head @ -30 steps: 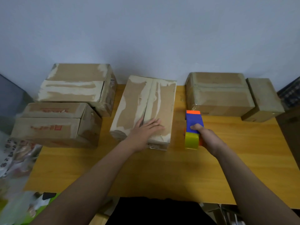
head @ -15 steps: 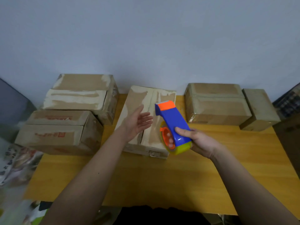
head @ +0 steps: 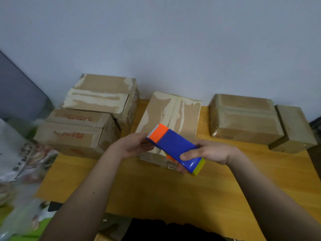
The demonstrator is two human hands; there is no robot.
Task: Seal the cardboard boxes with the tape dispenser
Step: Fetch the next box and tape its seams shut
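We can read no text with any certainty. The front left box (head: 73, 134) carries red printed marks on its top and on its near side, but they are too blurred for us to make out. The middle box (head: 173, 115) has a thin line of small dark print along its right edge, also illegible. The crumpled bag (head: 20, 157) at the left shows dark characters that we cannot decipher.
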